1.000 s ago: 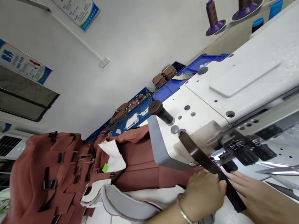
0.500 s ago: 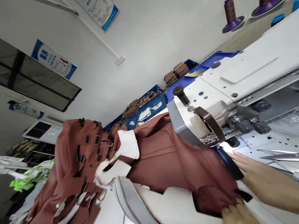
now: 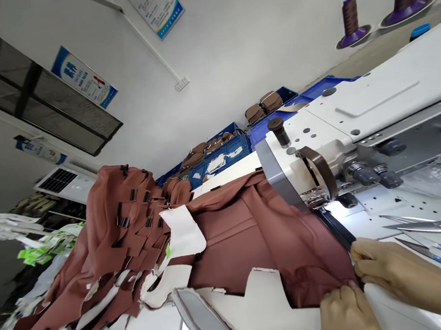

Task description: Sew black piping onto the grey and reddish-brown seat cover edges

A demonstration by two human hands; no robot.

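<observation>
A large reddish-brown stitched cover [image 3: 237, 247] with white backing panels and several black clips lies across the white table, and its edge runs under the presser foot [image 3: 316, 201] of an industrial sewing machine [image 3: 387, 105]. A black strip [image 3: 335, 229] leads from the foot toward my hands. My right hand [image 3: 389, 268] is shut on the strip where it meets the cover's edge. Close by, my left hand [image 3: 346, 314] pinches the cover's edge. A curved brown strap [image 3: 319, 173] sits on the machine's front.
Blue-handled scissors [image 3: 435, 226] and a second blue-handled tool [image 3: 438, 255] lie on the bench right of the machine bed. Blue crates [image 3: 220, 162] holding brown pieces stand behind. Purple-based thread cones [image 3: 351, 20] stand on the far right. Plastic sheeting [image 3: 438, 179] lies behind the machine.
The cover has been drawn over to the machine and now lies beneath the foot. My hands moved from the black strip alone to its meeting with the cover's edge. The view has swung.
</observation>
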